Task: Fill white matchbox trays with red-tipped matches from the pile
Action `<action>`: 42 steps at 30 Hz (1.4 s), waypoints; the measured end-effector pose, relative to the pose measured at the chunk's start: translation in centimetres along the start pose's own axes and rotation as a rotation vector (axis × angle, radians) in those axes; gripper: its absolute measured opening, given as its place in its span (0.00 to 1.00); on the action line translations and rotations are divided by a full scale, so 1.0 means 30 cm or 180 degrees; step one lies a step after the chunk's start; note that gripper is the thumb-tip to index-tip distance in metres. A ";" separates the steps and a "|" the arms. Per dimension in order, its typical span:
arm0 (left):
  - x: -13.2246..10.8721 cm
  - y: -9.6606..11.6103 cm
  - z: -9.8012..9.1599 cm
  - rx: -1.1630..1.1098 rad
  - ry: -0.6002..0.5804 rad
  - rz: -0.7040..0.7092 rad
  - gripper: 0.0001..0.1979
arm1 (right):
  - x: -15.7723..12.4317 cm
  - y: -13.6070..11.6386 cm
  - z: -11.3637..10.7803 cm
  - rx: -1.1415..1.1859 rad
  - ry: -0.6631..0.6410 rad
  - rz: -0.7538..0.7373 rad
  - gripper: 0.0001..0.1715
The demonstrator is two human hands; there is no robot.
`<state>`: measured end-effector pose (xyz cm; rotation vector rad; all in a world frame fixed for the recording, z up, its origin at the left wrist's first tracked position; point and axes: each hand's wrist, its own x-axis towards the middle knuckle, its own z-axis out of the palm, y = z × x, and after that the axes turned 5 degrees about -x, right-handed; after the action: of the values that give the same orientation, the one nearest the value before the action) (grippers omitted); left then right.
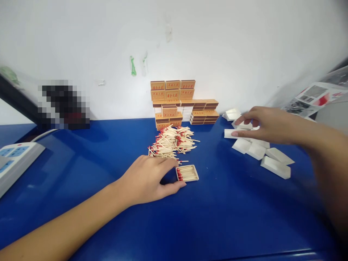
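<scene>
My left hand [148, 179] rests on the blue table [108, 217], thumb and fingers curled round the left end of a small white tray [187, 173] filled with red-tipped matches. Just behind it lies a loose heap of matches [172, 142]. My right hand [265, 123] reaches over a cluster of white box sleeves [272, 159] at the right, its fingers pinching one white sleeve [231, 134] at the cluster's left edge.
Stacked orange matchboxes [174, 101] stand against the white wall at the back. A white power strip [16, 159] lies at the left edge. A blurred dark object sits at the back left, and printed packaging [315, 96] at the far right.
</scene>
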<state>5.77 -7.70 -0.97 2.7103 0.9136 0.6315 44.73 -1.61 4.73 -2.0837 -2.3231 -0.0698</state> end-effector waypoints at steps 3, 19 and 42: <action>0.001 0.000 -0.001 -0.0013 0.0002 -0.0008 0.17 | -0.001 0.017 0.004 0.0027 -0.0172 0.0163 0.34; 0.000 -0.007 -0.003 0.0173 0.0226 0.0077 0.24 | 0.173 -0.191 0.084 0.2239 0.0592 0.1668 0.21; 0.045 -0.049 -0.064 -0.0259 0.1399 -0.0057 0.19 | -0.150 -0.410 0.005 0.1872 -0.0788 -0.1521 0.28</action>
<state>5.07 -5.60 0.67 2.5304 0.9750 1.2634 32.99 -7.42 4.14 -1.3021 -2.5009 0.7975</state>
